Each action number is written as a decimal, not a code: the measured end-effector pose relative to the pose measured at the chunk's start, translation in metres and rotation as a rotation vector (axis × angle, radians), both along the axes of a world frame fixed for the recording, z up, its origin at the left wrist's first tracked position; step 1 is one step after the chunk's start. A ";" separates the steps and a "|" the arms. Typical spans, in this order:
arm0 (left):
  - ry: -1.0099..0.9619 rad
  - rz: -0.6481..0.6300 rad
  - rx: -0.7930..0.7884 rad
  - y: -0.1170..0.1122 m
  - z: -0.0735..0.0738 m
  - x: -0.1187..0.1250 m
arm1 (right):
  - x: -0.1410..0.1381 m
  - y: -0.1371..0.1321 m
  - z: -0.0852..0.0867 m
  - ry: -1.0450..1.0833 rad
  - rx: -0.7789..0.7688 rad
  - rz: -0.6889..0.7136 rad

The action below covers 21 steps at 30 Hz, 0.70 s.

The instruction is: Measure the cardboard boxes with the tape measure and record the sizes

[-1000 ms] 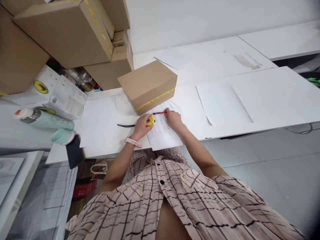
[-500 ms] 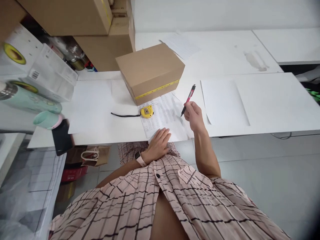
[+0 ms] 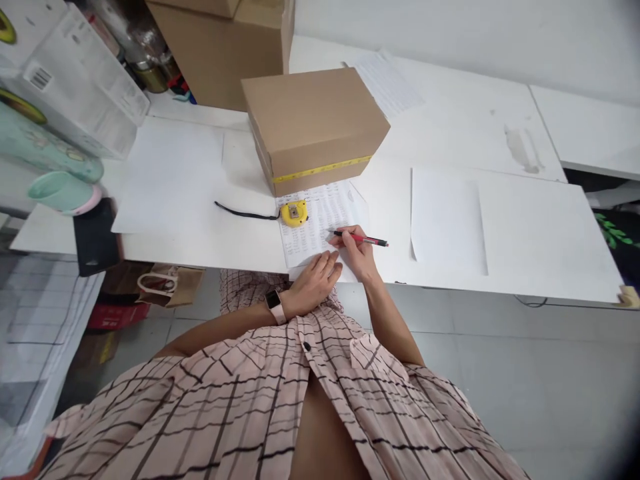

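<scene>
My right hand (image 3: pixel 358 255) grips a red and black pen (image 3: pixel 367 239), its tip pointing left over a printed sheet (image 3: pixel 325 212) with rows of text. Flat on the sheet's lower edge lies my left hand (image 3: pixel 315 283), fingers extended, a pink-strapped watch on the wrist. A yellow tape measure (image 3: pixel 295 213) with a black strap rests on the sheet's left part. Behind it stands a closed cardboard box (image 3: pixel 320 127), a yellow measuring strip along its front face. The box covers the sheet's far end.
Blank white papers lie left (image 3: pixel 170 180) and right (image 3: pixel 447 220) on the white table (image 3: pixel 540 233). At the left are a dark phone (image 3: pixel 97 237), a mint cup (image 3: pixel 63 192) and a bottle (image 3: pixel 47 143). A large carton (image 3: pixel 225 57) stands behind.
My right hand has moved left and down to the printed sheet, and the pen has tipped from upright to nearly level. My left hand stays on the sheet. The camera view has shifted.
</scene>
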<state>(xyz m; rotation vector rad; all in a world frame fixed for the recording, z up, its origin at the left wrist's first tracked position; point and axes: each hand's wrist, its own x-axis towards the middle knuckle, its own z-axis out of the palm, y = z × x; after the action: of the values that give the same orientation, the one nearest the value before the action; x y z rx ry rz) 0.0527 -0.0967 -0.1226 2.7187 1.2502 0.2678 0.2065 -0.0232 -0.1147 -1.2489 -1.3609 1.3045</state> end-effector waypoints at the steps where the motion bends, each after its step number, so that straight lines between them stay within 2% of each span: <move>1: -0.007 0.004 0.008 -0.001 -0.001 0.000 | 0.001 -0.001 0.000 -0.038 0.022 -0.002; 5: -0.080 0.029 -0.003 -0.002 -0.002 0.002 | 0.004 -0.004 -0.003 -0.149 0.115 -0.058; 9: -0.080 0.042 -0.013 -0.002 -0.005 0.003 | 0.004 -0.003 -0.009 -0.128 0.107 -0.025; 14: -0.099 0.034 -0.021 -0.003 -0.008 0.004 | 0.003 -0.005 -0.016 -0.198 0.126 -0.101; 21: -0.080 0.028 -0.032 -0.002 -0.002 0.004 | 0.003 -0.006 -0.018 -0.219 0.159 -0.097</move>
<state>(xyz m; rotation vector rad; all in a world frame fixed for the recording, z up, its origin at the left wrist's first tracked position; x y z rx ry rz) 0.0571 -0.0986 -0.1249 2.6376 1.2606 0.3530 0.2097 -0.0290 -0.1325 -1.3593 -1.5056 0.9951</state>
